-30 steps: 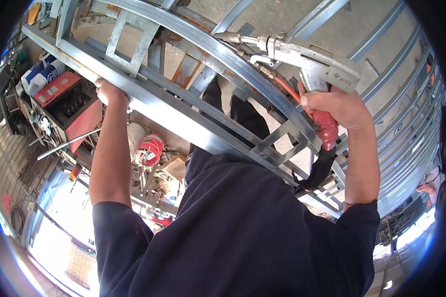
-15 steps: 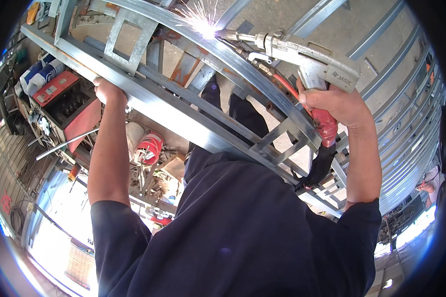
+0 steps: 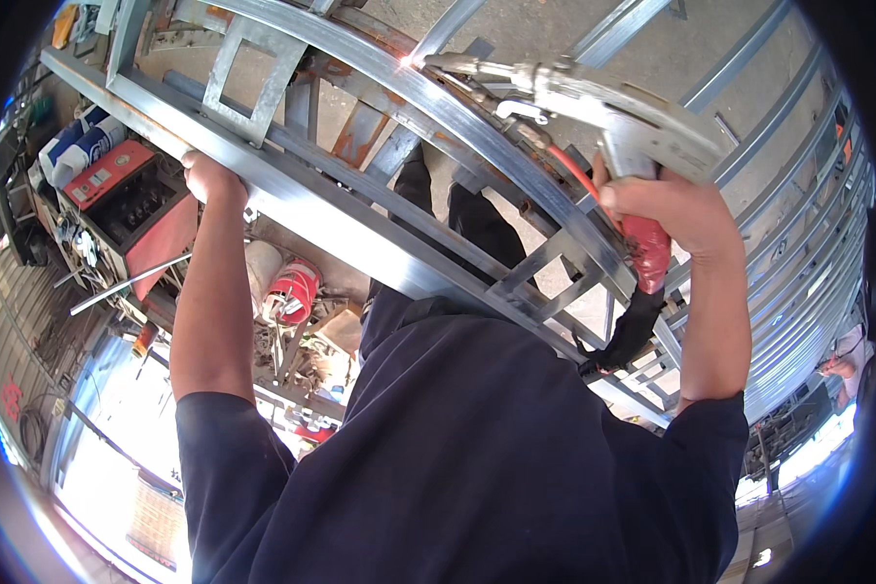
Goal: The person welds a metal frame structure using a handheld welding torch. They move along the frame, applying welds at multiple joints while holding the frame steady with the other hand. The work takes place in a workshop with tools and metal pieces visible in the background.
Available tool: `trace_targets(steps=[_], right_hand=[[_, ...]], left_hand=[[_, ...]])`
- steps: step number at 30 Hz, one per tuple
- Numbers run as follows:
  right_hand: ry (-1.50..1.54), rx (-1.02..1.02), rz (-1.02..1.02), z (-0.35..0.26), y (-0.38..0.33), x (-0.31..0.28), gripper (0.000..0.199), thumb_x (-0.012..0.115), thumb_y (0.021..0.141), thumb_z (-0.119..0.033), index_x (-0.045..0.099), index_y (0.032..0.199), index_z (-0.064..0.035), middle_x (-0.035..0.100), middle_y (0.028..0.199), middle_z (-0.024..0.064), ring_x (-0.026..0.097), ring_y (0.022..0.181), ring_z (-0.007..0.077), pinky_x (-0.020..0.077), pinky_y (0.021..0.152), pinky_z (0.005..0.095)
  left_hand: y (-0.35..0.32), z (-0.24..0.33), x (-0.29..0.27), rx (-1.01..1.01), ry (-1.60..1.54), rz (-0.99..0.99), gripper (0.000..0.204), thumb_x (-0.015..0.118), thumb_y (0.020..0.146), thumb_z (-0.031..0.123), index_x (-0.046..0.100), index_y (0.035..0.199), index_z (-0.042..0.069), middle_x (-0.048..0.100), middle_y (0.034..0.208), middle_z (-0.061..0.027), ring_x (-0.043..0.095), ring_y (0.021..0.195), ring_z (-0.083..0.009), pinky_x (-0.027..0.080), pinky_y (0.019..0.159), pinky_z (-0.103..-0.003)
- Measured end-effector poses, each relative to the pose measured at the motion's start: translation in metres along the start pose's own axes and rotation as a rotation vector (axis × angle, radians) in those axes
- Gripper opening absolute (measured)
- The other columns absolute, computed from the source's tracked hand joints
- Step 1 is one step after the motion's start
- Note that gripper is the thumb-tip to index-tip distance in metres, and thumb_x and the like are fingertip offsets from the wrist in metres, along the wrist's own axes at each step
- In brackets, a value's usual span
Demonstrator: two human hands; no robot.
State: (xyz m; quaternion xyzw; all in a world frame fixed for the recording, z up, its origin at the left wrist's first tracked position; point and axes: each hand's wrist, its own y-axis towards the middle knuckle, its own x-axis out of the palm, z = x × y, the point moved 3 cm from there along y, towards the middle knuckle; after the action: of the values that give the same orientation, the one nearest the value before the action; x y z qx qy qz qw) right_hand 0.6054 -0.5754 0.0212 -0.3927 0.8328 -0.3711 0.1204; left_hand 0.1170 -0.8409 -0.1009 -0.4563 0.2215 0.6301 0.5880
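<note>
My right hand (image 3: pixel 667 209) is wrapped round the red-taped grip of a handheld welding gun (image 3: pixel 594 102). The gun's nozzle points left, and its tip meets a glowing orange spot on a curved metal bar (image 3: pixel 501 146), where a straight bar joins it. A black-wrapped cable (image 3: pixel 633 331) hangs from the grip. With fingers curled over its edge, my left hand (image 3: pixel 212 180) grips a long straight metal tube (image 3: pixel 341 238) lying across in front of my body. A flat metal plate with a square cutout (image 3: pixel 253 78) stands between that tube and the curved bar.
Many parallel metal bars (image 3: pixel 788 263) form a curved framework at the right. A red machine with an open top (image 3: pixel 127 204) stands at the left. Below the tube, a red bucket (image 3: pixel 295 290) sits among scraps. Another person's hand (image 3: pixel 837 367) shows at the far right edge.
The bright arc and flying sparks have died down to a small orange glow. The gun's rear end has swung slightly right and is blurred. My left hand has stayed on the tube.
</note>
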Motion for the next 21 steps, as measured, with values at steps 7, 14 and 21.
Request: trace_targets(steps=[7, 14, 21], right_hand=[[-0.004, 0.134, 0.056, 0.027, -0.067, -0.064, 0.036, 0.089, 0.069, -0.012, 0.071, 0.099, -0.0037, 0.068, 0.081, 0.0025, 0.063, 0.071, 0.0128, 0.0504, 0.063, 0.0282], [0.027, 0.361, 0.078, 0.087, -0.13, -0.107, 0.057, 0.092, 0.072, -0.005, 0.07, 0.124, -0.0016, 0.074, 0.106, 0.0043, 0.067, 0.096, 0.0145, 0.0549, 0.084, 0.031], [0.017, 0.399, 0.092, 0.112, -0.143, -0.11, 0.068, 0.094, 0.071, -0.011, 0.067, 0.132, -0.0009, 0.074, 0.112, 0.0066, 0.066, 0.1, 0.0158, 0.0539, 0.088, 0.0312]], left_hand=[[0.079, -0.05, 0.003, 0.192, 0.265, 0.055, 0.058, 0.043, 0.106, 0.047, 0.067, 0.125, -0.002, 0.074, 0.121, -0.0175, 0.075, 0.105, -0.0325, 0.062, 0.09, -0.045], [0.056, -0.028, -0.002, 0.029, 0.061, -0.019, 0.047, 0.06, 0.1, 0.042, 0.065, 0.126, 0.003, 0.073, 0.124, -0.0153, 0.075, 0.104, -0.0293, 0.065, 0.087, -0.044], [0.047, -0.021, 0.001, 0.03, -0.05, -0.071, 0.045, 0.057, 0.103, 0.037, 0.064, 0.128, 0.0, 0.072, 0.124, -0.0151, 0.075, 0.105, -0.0301, 0.065, 0.089, -0.044]])
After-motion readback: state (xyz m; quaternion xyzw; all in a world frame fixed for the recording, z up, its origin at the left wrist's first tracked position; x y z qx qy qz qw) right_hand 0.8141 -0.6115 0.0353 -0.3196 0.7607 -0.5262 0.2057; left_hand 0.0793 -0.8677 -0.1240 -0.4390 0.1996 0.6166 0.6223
